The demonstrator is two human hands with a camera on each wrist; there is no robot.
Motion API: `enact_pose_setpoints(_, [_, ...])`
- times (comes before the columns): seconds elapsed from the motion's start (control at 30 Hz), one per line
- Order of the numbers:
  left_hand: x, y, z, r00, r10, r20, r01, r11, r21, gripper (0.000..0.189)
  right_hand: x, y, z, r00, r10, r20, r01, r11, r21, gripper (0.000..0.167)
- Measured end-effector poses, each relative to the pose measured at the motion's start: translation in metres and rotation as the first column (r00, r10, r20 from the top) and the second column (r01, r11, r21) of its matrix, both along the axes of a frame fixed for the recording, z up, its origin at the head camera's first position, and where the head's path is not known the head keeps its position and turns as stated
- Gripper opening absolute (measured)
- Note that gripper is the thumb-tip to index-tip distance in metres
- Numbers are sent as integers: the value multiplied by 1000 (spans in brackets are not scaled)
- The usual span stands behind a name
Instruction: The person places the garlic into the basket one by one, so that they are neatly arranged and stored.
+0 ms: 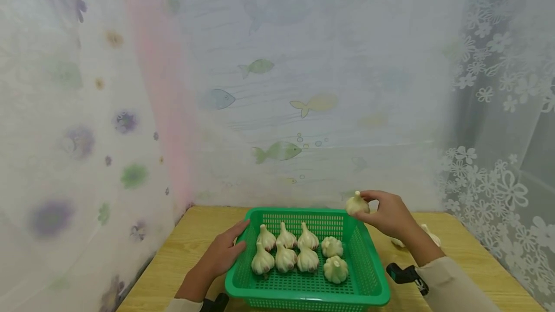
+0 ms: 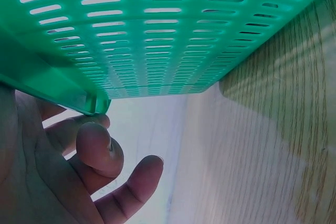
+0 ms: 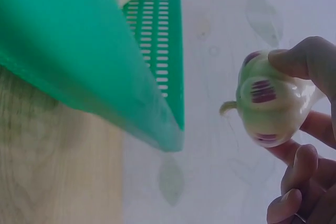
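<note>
A green plastic basket (image 1: 308,296) with slotted walls stands on the table. Inside it, several garlic bulbs (image 1: 286,258) are set out in two rows, most with stems upward. My right hand (image 1: 386,213) pinches a garlic bulb (image 1: 357,204) between thumb and fingers, above the basket's far right corner. In the right wrist view that bulb (image 3: 270,100) shows purple patches and a short root tail. My left hand (image 1: 223,249) rests on the basket's left rim. From the left wrist view its fingers (image 2: 142,182) hang loosely outside the slotted wall, below the rim.
More garlic bulbs (image 1: 429,235) lie on the wooden table (image 1: 197,225) at the right, partly hidden behind the right forearm. A sheer curtain printed with fish (image 1: 282,150) hangs along the table's far edge, and flowered curtains hang at both sides.
</note>
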State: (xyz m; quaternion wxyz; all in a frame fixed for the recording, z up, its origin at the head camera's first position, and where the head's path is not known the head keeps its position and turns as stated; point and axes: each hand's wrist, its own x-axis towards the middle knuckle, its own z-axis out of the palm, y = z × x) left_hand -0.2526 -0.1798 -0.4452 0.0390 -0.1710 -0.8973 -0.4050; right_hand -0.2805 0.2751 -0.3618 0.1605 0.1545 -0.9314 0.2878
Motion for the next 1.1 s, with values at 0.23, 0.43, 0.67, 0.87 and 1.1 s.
enact_pose_setpoints(0.23, [0, 2, 2, 1000, -3, 12, 3, 1000, 4, 57, 4, -11, 7, 997, 72, 14, -72, 997, -20, 58])
enact_pose_setpoints(0.43, [0, 4, 5, 1000, -6, 9, 6, 1000, 9, 57, 6, -20, 9, 992, 118, 41, -118, 993, -17, 57])
enact_pose_setpoints(0.67, [-1, 5, 2, 1000, -7, 13, 7, 1000, 7, 57, 8, -38, 8, 980, 186, 69, -186, 983, -13, 58])
enact_pose_setpoints(0.87, [0, 1, 1, 1000, 13, 15, -13, 1000, -3, 57, 11, -58, 10, 958, 261, 115, -261, 965, -16, 57])
enact_pose_setpoints(1.1, [-4, -2, -1, 1000, 1, 2, -1, 1000, -2, 57, 13, -72, 14, 929, 335, 155, -337, 941, -10, 58])
